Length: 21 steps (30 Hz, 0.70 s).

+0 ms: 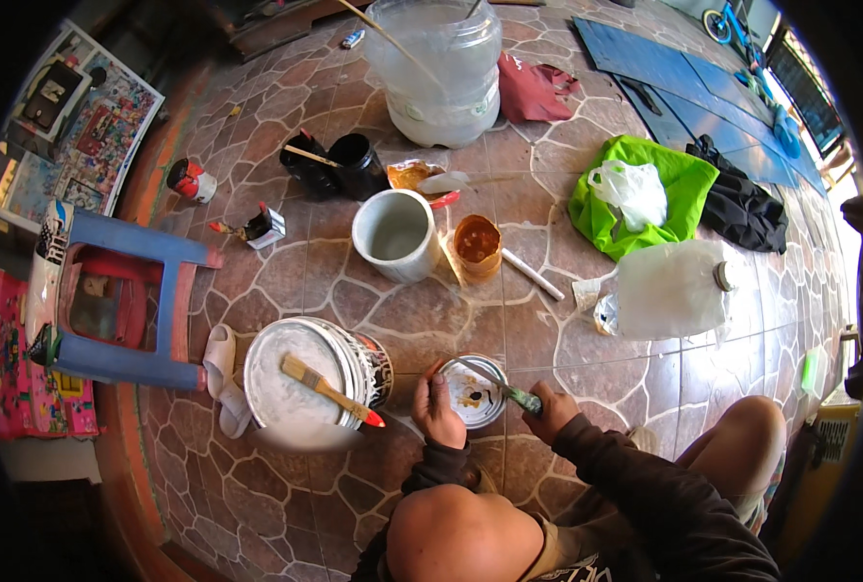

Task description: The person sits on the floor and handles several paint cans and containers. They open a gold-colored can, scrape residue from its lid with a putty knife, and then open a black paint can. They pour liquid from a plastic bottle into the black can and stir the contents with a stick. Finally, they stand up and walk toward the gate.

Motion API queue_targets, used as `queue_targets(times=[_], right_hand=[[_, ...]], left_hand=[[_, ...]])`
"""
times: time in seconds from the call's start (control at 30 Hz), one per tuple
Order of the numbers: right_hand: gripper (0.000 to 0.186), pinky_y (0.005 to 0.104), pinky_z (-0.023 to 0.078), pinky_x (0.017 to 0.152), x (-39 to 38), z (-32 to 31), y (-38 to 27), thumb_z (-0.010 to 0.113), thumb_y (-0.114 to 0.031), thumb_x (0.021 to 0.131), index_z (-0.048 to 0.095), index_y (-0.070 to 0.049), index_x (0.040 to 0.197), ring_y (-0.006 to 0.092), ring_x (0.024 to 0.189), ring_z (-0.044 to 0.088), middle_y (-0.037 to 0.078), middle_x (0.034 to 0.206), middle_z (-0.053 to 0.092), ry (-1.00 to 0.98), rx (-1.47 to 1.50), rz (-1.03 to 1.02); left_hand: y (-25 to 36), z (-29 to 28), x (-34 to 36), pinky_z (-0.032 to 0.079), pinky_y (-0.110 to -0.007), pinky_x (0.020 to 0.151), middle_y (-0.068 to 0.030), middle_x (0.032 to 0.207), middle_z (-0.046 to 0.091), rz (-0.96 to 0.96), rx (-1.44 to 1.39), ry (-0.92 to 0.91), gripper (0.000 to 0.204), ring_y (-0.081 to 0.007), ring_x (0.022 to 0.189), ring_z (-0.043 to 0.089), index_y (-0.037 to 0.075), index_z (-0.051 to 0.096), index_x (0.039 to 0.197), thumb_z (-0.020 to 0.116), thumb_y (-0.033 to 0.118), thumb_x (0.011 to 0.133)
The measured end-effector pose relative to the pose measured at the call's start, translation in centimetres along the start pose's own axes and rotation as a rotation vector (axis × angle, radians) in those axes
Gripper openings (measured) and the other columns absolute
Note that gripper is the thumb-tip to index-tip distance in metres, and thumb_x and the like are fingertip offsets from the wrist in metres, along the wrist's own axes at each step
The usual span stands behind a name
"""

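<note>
A small round paint can [470, 412] stands on the floor before me, its pale top marked with brown and dark stains. My left hand [438, 410] is closed against the left side of the can, fingers near its rim. In my right hand [552, 413] is the green handle of a tool with a long narrow metal blade [485, 374]. The blade slants across the can's top, and its tip lies by the far-left rim, close to my left fingers. Whether the tip touches the rim I cannot tell.
Left of the can, a large white bucket [281, 354] carries a flat paintbrush [329, 388] on its lid. Beyond stand a grey pot [392, 218], an orange-brown container [477, 250] and a big clear tub [431, 87]. A translucent jug [669, 291] lies right; a blue stool [126, 238] is left.
</note>
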State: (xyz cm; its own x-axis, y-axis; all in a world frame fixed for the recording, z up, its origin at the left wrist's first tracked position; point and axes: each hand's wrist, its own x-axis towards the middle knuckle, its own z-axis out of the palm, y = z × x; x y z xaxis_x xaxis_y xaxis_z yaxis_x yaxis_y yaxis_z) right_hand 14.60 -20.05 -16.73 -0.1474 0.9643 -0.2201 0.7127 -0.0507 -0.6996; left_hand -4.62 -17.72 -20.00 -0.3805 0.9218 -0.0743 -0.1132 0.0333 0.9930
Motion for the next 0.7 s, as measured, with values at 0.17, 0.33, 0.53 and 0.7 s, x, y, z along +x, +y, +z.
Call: queue_targets(times=[0.17,0.33,0.53,0.7], right_hand=[[0.03,0.0455,0.051,0.057,0.0,0.0,0.6,0.072,-0.021,0.08,0.053,-0.008,0.099,0.0395,0.067,0.065,0.02,0.069,0.063,0.133,0.125,-0.124],[0.031,0.049,0.052,0.062,-0.3,0.8,1.2,0.072,-0.022,0.079,0.054,-0.008,0.1,0.0423,0.071,0.065,0.021,0.072,0.064,0.065,0.05,0.008],[0.033,0.0494,0.052,0.064,0.0,-0.3,-0.3,0.072,-0.02,0.077,0.054,-0.007,0.101,0.044,0.073,0.065,0.022,0.075,0.065,0.084,0.105,0.066],[0.032,0.0457,0.053,0.061,0.7,-1.1,-1.6,0.074,-0.016,0.075,0.054,-0.005,0.097,0.0438,0.071,0.065,0.021,0.074,0.064,0.281,0.247,-0.152]], left_hand=[[0.9,-0.2,0.7,0.044,-0.027,0.091,-0.0083,0.111,0.066,-0.015,-0.004,-0.064,0.031,-0.014,0.101,0.059,-0.004,0.063,0.118,0.056,0.021,0.101],[1.1,-1.3,4.4,0.044,-0.033,0.095,-0.0137,0.112,0.066,0.04,0.145,-0.327,0.042,-0.0189,0.104,0.059,-0.005,0.061,0.121,0.046,0.031,0.104],[0.1,-1.8,-0.5,0.038,-0.039,0.106,-0.0169,0.127,0.055,-0.039,-0.107,0.053,0.05,-0.026,0.119,0.053,-0.007,0.044,0.134,0.048,0.03,0.1],[-0.9,-1.1,-3.0,0.035,-0.036,0.107,-0.0149,0.141,0.043,-0.184,-0.065,-0.195,0.079,-0.0243,0.126,0.046,0.003,0.017,0.151,0.065,0.015,0.089]])
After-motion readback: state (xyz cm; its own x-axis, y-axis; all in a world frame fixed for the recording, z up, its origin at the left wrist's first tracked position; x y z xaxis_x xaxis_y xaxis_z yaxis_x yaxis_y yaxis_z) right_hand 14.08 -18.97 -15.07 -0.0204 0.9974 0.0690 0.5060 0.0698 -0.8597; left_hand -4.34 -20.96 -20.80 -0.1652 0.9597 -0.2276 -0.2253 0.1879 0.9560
